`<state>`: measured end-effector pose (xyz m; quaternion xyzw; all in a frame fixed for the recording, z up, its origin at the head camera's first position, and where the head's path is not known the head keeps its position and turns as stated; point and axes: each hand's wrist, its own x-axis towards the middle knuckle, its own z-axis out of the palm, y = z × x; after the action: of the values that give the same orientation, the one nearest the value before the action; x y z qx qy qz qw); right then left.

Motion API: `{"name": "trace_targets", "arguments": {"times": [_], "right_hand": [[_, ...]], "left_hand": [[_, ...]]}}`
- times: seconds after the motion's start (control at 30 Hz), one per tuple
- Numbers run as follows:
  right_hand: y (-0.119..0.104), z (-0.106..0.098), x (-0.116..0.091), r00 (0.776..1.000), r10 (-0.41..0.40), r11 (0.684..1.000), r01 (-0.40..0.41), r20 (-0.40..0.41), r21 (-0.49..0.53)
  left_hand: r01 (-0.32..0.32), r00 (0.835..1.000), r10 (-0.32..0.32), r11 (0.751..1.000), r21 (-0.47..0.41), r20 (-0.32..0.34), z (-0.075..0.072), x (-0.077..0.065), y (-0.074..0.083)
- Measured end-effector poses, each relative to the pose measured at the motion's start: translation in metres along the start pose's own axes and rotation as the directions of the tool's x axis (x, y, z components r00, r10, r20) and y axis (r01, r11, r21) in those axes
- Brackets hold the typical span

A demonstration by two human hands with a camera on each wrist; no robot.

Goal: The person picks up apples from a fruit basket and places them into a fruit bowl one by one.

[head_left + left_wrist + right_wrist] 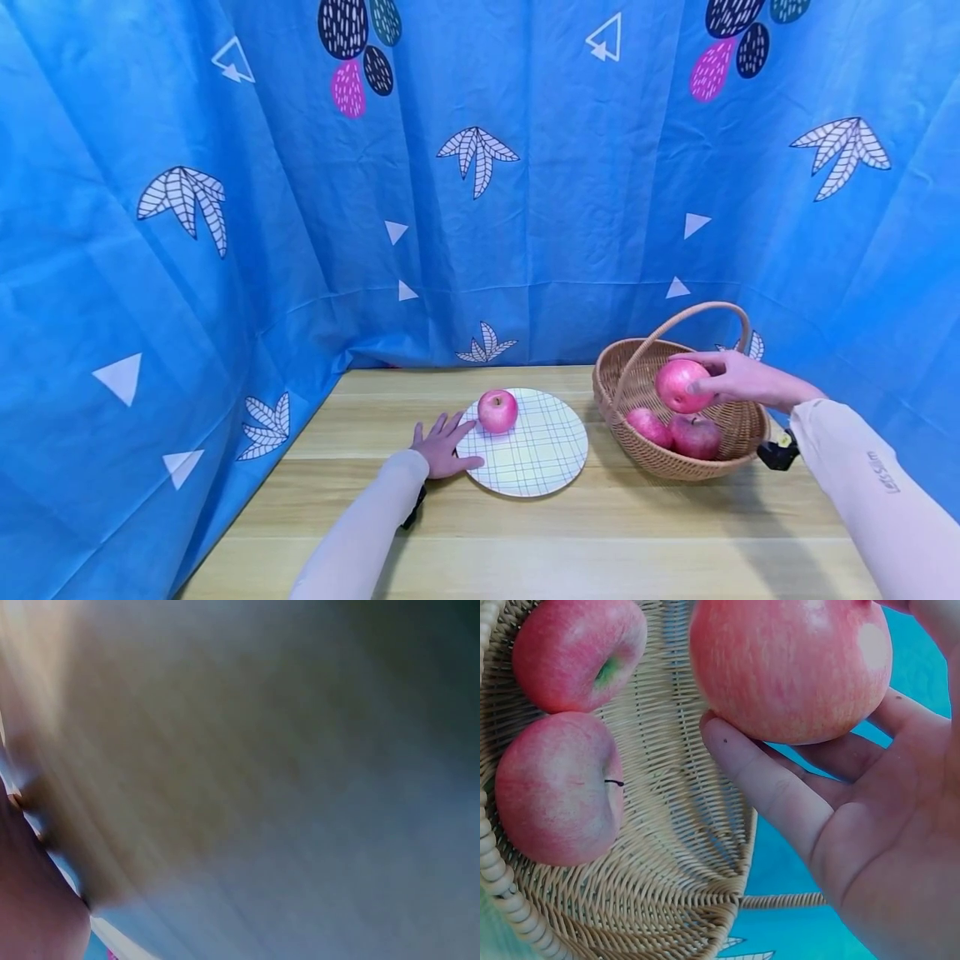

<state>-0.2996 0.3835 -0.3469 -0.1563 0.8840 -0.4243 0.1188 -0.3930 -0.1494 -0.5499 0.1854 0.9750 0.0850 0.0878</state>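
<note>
My right hand (738, 379) grips an apple (682, 386) above the wicker basket (648, 462); in the right wrist view, thumb and fingers curl round that apple (791, 667). Two more apples lie inside the basket, one (649, 427) beside the other (696, 437). At the table's middle, a round white plate (536, 467) with a grid pattern carries a single apple (498, 412) near its left rim. Fingers spread, my left hand (445, 450) rests at the plate's left edge. The left wrist view is mostly blurred tabletop, with part of the hand (37, 892) at lower left.
The basket's arched handle (693, 310) rises over its opening. Beneath everything is a light wooden table (525, 550). A blue patterned curtain (570, 208) hangs behind the table and along both sides.
</note>
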Motion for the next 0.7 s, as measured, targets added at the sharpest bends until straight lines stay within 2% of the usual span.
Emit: {"name": "trace_targets", "arguments": {"times": [0.27,0.47,0.7], "right_hand": [[-0.01,0.003,-0.005,1.0,0.015,0.998,-0.015,0.0,-0.055],[-0.022,0.007,-0.007,0.999,0.045,0.996,-0.045,-0.002,-0.078],[-0.032,0.01,-0.007,0.999,0.033,0.994,-0.029,0.031,-0.102]], "left_hand": [[-0.022,1.0,0.022,1.0,-0.006,-0.004,-0.003,-0.005,0.002],[-0.042,0.999,0.041,0.999,-0.027,-0.032,-0.007,-0.009,0.002],[-0.03,1.0,0.029,0.999,-0.03,-0.007,-0.008,-0.009,0.003]]}}
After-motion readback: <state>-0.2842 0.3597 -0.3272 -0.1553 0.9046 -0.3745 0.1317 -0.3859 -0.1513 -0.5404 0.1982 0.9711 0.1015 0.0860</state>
